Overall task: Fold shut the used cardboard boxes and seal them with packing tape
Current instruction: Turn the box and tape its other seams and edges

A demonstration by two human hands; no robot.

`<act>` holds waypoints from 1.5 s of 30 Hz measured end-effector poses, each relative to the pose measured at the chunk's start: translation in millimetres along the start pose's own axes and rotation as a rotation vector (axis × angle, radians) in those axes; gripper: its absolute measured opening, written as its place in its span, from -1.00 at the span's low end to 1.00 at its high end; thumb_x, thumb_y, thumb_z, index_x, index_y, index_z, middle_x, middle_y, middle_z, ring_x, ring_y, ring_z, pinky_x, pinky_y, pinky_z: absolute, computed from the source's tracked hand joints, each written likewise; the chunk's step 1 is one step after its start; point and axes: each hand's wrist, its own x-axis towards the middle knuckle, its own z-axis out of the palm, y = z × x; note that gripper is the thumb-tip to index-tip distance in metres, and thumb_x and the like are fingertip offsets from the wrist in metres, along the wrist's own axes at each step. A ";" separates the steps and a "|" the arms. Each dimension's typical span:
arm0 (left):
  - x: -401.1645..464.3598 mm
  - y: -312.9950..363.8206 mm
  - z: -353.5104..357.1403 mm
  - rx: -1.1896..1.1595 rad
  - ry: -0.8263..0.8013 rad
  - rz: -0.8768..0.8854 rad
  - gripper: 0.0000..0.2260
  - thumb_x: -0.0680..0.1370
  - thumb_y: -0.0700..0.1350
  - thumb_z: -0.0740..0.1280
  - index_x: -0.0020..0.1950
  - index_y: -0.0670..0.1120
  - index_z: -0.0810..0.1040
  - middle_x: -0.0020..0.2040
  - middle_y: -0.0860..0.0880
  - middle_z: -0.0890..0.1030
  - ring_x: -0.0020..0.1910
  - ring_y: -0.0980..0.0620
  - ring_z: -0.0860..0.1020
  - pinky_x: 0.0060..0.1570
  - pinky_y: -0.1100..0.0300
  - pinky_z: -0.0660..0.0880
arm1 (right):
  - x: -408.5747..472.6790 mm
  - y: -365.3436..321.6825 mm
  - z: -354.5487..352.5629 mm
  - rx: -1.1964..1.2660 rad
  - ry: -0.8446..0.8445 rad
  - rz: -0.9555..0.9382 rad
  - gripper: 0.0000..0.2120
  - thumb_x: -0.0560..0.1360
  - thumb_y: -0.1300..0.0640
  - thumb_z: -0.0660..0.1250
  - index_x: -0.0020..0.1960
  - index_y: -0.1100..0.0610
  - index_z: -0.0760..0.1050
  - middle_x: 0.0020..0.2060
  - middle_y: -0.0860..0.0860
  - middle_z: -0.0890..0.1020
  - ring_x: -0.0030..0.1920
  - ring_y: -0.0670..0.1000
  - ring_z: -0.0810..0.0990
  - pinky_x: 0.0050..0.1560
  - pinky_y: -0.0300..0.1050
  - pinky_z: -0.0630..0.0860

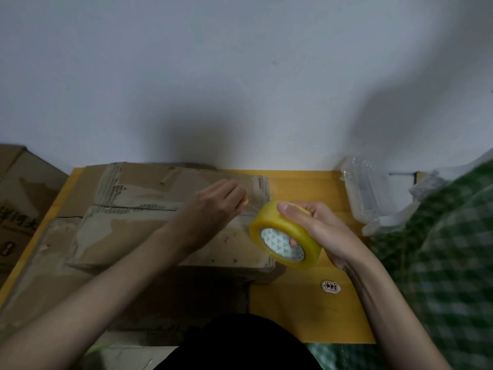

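Head view: wooden table [306, 311] against a wall.
Box [149, 222]: flaps folded shut, contents hidden, on table's left.
Right hand [317, 231]: fingers curled round tape roll [284, 235], just beside box.
Left hand [213, 206]: fingertips pinch the tape end over box.

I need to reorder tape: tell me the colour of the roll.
Translucent yellow tape roll, with a white core printed in green triangles; the head view shows it.

- Tape roll [285, 235]: its core label carries a pattern of green triangles, no legible words.
- Small oval sticker [330, 286] on the bench [306, 316], near the tape roll toward the person: dark characters, too small to read.
- Cardboard box [16, 209], far left of the tape roll: large dark printed characters, cut off and blurred.
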 end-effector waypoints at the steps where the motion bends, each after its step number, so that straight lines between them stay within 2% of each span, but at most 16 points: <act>1: 2.4 -5.3 -2.9 0.026 -0.002 0.043 -0.92 0.54 -0.29 0.40 -0.05 -0.17 0.52 -0.16 -0.09 0.56 -0.24 0.02 0.53 -0.30 0.16 0.54 | 0.6 -0.2 0.9 -0.060 -0.007 0.011 -0.55 0.57 -0.20 0.30 -0.02 0.20 0.67 -0.42 0.01 0.64 -0.34 -0.01 0.63 -0.16 -0.10 0.54; 5: 16.5 -12.1 -17.8 -0.120 -0.057 0.048 -0.86 0.63 -0.13 0.26 -0.04 -0.15 0.57 -0.14 -0.02 0.60 -0.22 0.04 0.55 -0.24 0.14 0.53 | 6.0 4.0 4.1 -0.147 0.046 0.046 -0.54 0.55 -0.26 0.31 -0.03 0.16 0.66 -0.28 0.11 0.72 -0.27 0.04 0.70 -0.14 -0.05 0.57; 10: 27.0 -6.7 -32.1 -0.456 -0.069 -0.098 -0.96 0.52 -0.15 0.47 -0.11 -0.11 0.68 -0.17 0.09 0.64 -0.22 0.13 0.59 -0.20 0.26 0.52 | 14.5 14.7 0.9 0.060 0.130 0.118 -0.54 0.59 -0.14 0.32 0.02 0.31 0.55 -0.22 0.14 0.65 -0.19 0.10 0.62 -0.10 0.02 0.46; 15: 24.4 9.2 -28.4 -0.549 -0.066 -0.101 -0.95 0.53 -0.19 0.45 -0.13 -0.10 0.65 -0.17 0.18 0.55 -0.19 0.18 0.53 -0.17 0.43 0.39 | 18.9 13.1 7.8 0.198 0.202 0.110 -0.77 0.56 -0.04 0.35 -0.06 0.13 0.47 -0.19 0.09 0.50 -0.16 0.05 0.50 -0.15 -0.05 0.39; 18: 22.2 16.2 -28.5 -0.700 -0.068 -0.116 -0.94 0.58 -0.21 0.38 -0.09 -0.12 0.61 -0.01 0.06 0.60 0.01 0.09 0.58 -0.01 0.27 0.51 | 22.1 12.3 12.9 0.228 0.257 0.083 -0.79 0.60 0.02 0.33 -0.09 0.13 0.40 -0.25 0.06 0.45 -0.30 -0.04 0.47 -0.36 -0.22 0.40; 21: 19.4 22.0 -30.7 -0.976 -0.115 -0.210 -0.95 0.64 -0.28 0.27 -0.01 -0.21 0.50 0.19 -0.06 0.64 0.24 -0.03 0.58 0.22 0.17 0.52 | 24.1 10.5 13.6 0.288 0.335 0.081 -0.76 0.59 -0.05 0.35 -0.05 0.12 0.42 -0.24 0.09 0.52 -0.26 -0.02 0.53 -0.29 -0.18 0.45; 23: 20.6 26.7 -29.7 -1.211 -0.072 -0.346 -0.92 0.68 -0.30 0.14 0.02 -0.27 0.39 0.18 -0.15 0.67 0.25 -0.07 0.60 0.26 0.11 0.52 | 25.2 9.3 13.2 0.389 0.343 0.084 -0.76 0.59 -0.05 0.36 -0.02 0.12 0.42 -0.13 0.23 0.69 -0.15 0.13 0.68 -0.15 -0.05 0.55; 26: 30.6 27.9 -23.6 -1.380 0.112 -0.592 -0.88 0.71 -0.27 0.03 0.04 -0.19 0.32 -0.03 -0.22 0.68 0.18 -0.09 0.63 0.22 0.13 0.54 | 24.0 5.7 14.6 0.446 0.306 0.093 -0.67 0.43 -0.06 0.42 0.05 0.13 0.45 0.12 0.43 0.58 0.05 0.32 0.65 0.00 0.08 0.50; 28: 39.8 24.3 -15.9 -1.323 0.195 -0.673 -0.84 0.72 -0.21 0.02 -0.02 -0.15 0.30 -0.20 -0.13 0.59 0.04 -0.11 0.66 0.12 0.12 0.58 | 23.5 8.0 13.5 0.457 0.255 0.099 -0.60 0.31 0.01 0.42 0.08 0.15 0.47 0.06 0.46 0.56 -0.03 0.21 0.54 -0.02 0.07 0.40; 31: 51.5 23.0 -4.8 -1.079 0.187 -0.659 -0.74 0.71 0.04 0.06 -0.03 -0.11 0.32 -0.29 0.02 0.50 -0.21 -0.12 0.60 0.01 -0.02 0.61 | 21.4 9.4 12.9 0.463 0.185 0.099 -0.72 0.39 0.24 0.39 0.08 0.24 0.48 -0.06 0.28 0.61 -0.04 0.21 0.53 -0.03 0.05 0.46; 34: 59.2 20.0 -5.8 -0.823 0.049 -0.568 -0.55 0.54 0.28 0.15 0.10 -0.11 0.38 -0.24 -0.13 0.47 -0.27 -0.07 0.48 -0.15 0.29 0.50 | 20.3 10.9 14.8 0.430 0.141 0.095 -0.63 0.45 0.37 0.38 0.25 0.36 0.47 0.05 0.26 0.68 0.05 0.19 0.64 0.14 0.09 0.55; 36: 62.0 13.6 -9.8 -0.708 -0.076 -0.446 -0.58 0.49 0.21 0.33 0.17 -0.08 0.48 -0.21 -0.04 0.43 -0.28 0.09 0.42 -0.21 0.36 0.39 | 19.8 10.5 14.2 0.404 0.128 0.095 -0.42 0.32 0.25 0.50 0.27 0.41 0.42 -0.02 0.22 0.61 0.02 0.16 0.60 0.13 0.10 0.52; 38: 63.5 5.2 -9.6 -0.561 -0.190 -0.338 -0.70 0.49 -0.03 0.50 0.16 -0.08 0.59 -0.17 0.08 0.39 -0.23 0.10 0.47 -0.13 0.31 0.44 | 18.5 6.5 16.2 0.391 0.140 0.086 -0.45 0.29 0.23 0.53 0.21 0.37 0.46 -0.03 0.22 0.61 0.00 0.14 0.60 0.15 0.16 0.53; 40: 66.1 1.4 -8.1 -0.439 -0.270 -0.292 -0.74 0.46 -0.21 0.52 0.13 -0.08 0.63 -0.14 0.13 0.34 -0.18 0.06 0.51 -0.08 0.19 0.50 | 18.8 6.5 20.0 0.361 0.172 0.077 -0.43 0.29 0.17 0.53 0.20 0.38 0.44 -0.08 0.22 0.58 -0.04 0.13 0.56 0.10 0.16 0.50; 42: 70.7 3.7 -7.6 -0.326 -0.322 -0.269 -0.74 0.46 -0.25 0.51 0.13 -0.09 0.63 -0.13 0.10 0.30 -0.17 0.04 0.49 -0.06 0.13 0.49 | 19.6 5.8 24.0 0.303 0.191 0.059 -0.35 0.29 0.07 0.53 0.22 0.41 0.39 -0.13 0.21 0.53 -0.08 0.13 0.53 0.02 0.08 0.46; 45: 75.5 6.5 -6.1 -0.156 -0.336 -0.190 -0.79 0.48 -0.23 0.49 0.11 -0.13 0.65 -0.04 0.02 0.34 -0.19 0.01 0.48 -0.07 0.06 0.52 | 22.6 10.7 26.9 0.241 0.255 0.088 -0.62 0.49 0.16 0.46 0.24 0.25 0.48 0.01 0.29 0.65 0.06 0.18 0.65 0.08 0.13 0.56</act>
